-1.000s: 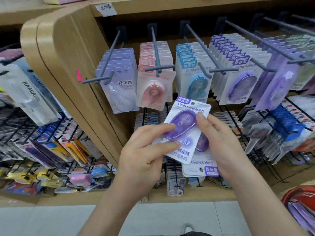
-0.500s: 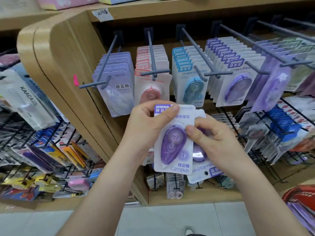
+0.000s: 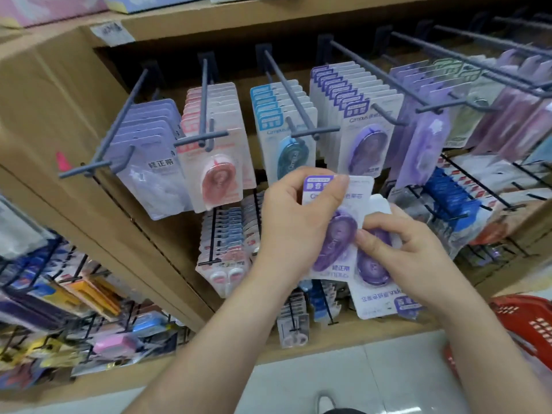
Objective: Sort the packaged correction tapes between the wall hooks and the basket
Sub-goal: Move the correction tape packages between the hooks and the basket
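Left hand: fingers pinch the top of the white card pack with purple oval correction tape. In the last second it turned upright and rose toward the matching purple row on the grey wall hook. Right hand grips a second purple pack, upside down. Probably hanging next, not going to the red plastic basket.

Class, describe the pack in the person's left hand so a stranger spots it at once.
Find the wooden shelf unit with grey wall hooks. Before its top row, two hands hold purple packs. The left hand pinches the upright pack, print readable; the right hand holds an upside-down pack.
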`<state>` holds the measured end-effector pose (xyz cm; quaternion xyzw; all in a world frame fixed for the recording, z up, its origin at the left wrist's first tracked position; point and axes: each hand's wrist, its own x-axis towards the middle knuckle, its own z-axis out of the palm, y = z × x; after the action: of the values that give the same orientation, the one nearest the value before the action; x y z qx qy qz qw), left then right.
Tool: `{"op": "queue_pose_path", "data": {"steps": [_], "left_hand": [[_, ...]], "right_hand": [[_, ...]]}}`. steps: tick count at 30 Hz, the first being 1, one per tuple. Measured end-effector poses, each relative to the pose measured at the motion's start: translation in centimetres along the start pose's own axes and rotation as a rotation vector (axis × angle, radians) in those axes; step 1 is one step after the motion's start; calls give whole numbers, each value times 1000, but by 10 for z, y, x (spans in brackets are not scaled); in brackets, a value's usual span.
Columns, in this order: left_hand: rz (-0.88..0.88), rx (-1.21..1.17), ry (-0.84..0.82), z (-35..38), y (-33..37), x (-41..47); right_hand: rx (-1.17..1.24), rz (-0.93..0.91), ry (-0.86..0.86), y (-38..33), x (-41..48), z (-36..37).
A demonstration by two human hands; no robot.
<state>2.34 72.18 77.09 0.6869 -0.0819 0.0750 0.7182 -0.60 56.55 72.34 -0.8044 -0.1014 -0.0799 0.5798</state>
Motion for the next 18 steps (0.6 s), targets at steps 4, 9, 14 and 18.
{"op": "queue_pose_path", "data": {"steps": [4, 9, 14, 18], "left_hand": [[76, 20, -105, 39, 13, 7], [161, -20, -30, 66, 19, 25], [161, -14, 60, 76, 14, 34], [168, -17, 79, 78, 10, 35]], "right_hand": [[3, -36, 171, 5, -5, -26], [-81, 7, 291, -3, -2, -53], [-123, 71, 206, 4, 1, -62], [-85, 104, 215, 7, 2, -62]]}}
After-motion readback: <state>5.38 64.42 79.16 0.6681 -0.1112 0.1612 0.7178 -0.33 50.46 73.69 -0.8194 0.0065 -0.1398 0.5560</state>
